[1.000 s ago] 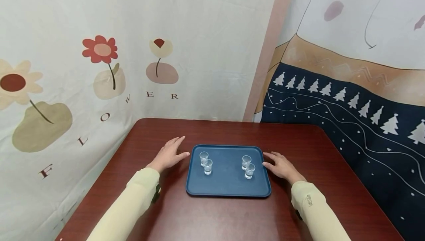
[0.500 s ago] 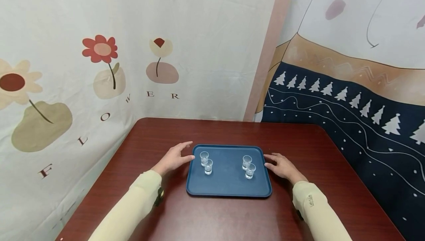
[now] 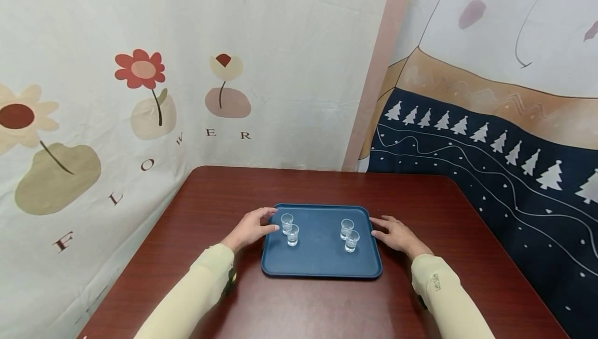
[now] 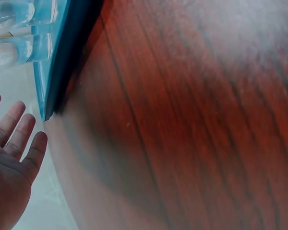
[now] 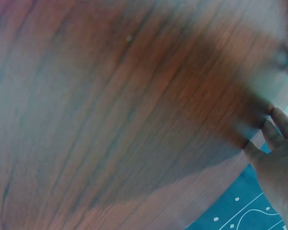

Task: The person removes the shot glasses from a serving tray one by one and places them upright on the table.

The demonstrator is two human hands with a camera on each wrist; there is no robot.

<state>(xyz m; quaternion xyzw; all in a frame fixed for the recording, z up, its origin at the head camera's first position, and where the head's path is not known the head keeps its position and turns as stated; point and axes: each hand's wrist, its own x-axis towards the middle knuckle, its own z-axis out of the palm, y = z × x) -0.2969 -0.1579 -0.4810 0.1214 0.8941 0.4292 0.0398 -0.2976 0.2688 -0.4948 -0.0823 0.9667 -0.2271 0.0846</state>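
Observation:
A blue rectangular tray lies on the table, bearing several small clear shot glasses. Two of them, a rear glass and a front glass, stand close together near the left side. Another rear glass and front glass form a pair toward the right. My left hand is at the tray's left edge, its fingers extended and its thumb near the left glasses. Beside the right edge my right hand rests on the table with fingers spread; it holds nothing.
The dark red-brown wooden table extends around the tray on every side. A pale curtain with printed flowers stands behind and to the left. On the right hangs a navy cloth printed with trees.
My left hand has moved right, from beside the tray to over its left edge near the glasses. The right hand, the tray and the glasses have stayed in place.

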